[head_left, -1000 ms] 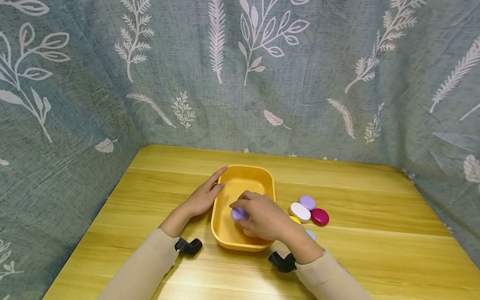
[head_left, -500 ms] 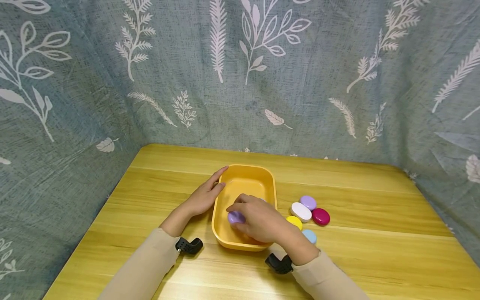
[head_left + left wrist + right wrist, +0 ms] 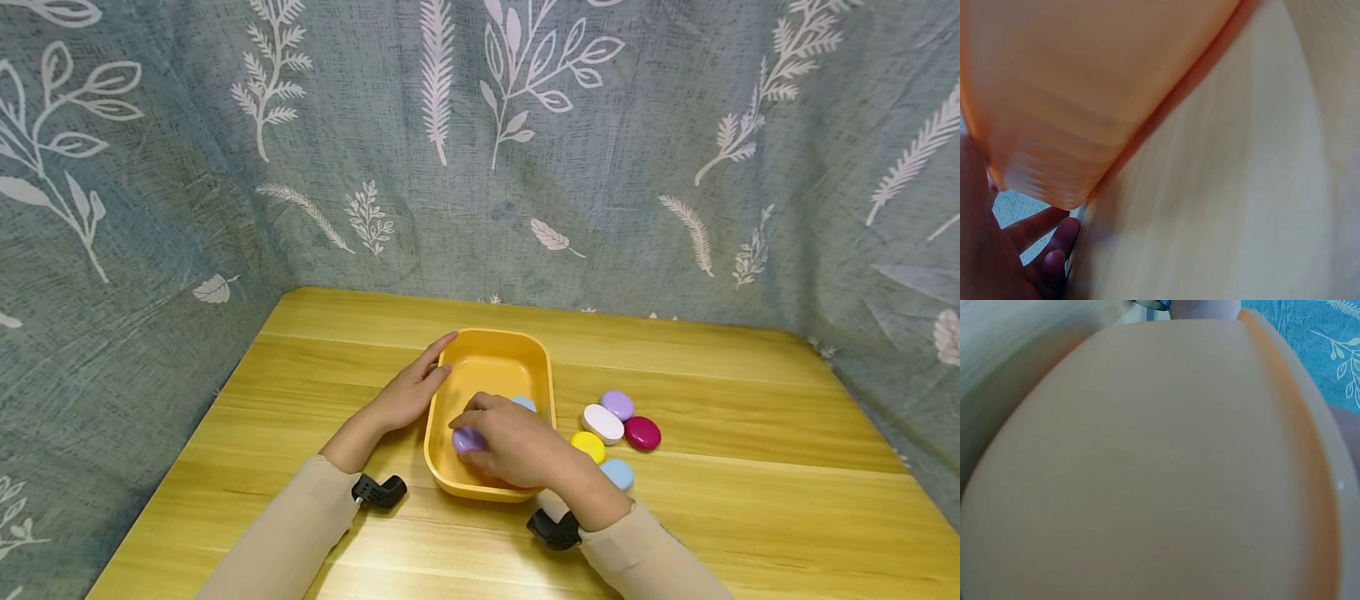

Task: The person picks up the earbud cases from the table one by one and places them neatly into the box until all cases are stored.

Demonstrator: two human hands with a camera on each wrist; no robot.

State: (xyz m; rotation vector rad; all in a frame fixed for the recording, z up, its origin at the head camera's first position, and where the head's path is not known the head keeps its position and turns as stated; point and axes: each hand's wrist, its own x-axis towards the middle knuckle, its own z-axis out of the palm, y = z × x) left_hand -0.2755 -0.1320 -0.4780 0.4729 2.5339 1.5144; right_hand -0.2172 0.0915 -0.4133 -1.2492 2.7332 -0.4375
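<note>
A yellow-orange plastic bin (image 3: pixel 498 339) stands on the table. My left hand (image 3: pixel 405 396) rests along its left side, fingers extended at the rim. In the left wrist view those fingers (image 3: pixel 1041 228) lie at the bin's outer wall (image 3: pixel 1072 106). My right hand (image 3: pixel 517 442) reaches down inside the bin, its thumb and fingers pinching a glossy purple rounded disc (image 3: pixel 468 440) near the left wall. A light blue disc (image 3: pixel 523 403) shows partly behind the right hand, which hides the bin's right front part. The bin's wall (image 3: pixel 1147 456) fills most of the right wrist view.
Right of the bin, a loose group lies on the wooden table (image 3: pixel 750 400): a purple disc (image 3: pixel 617 405), a white oval piece (image 3: pixel 603 424), a dark red disc (image 3: pixel 642 433), a yellow disc (image 3: pixel 588 447) and a light blue disc (image 3: pixel 617 474). A patterned curtain (image 3: pixel 480 208) hangs behind.
My right hand has shifted slightly left and toward me inside the bin with the purple disc. The light blue disc behind it has come into view. The left hand stays at the rim.
</note>
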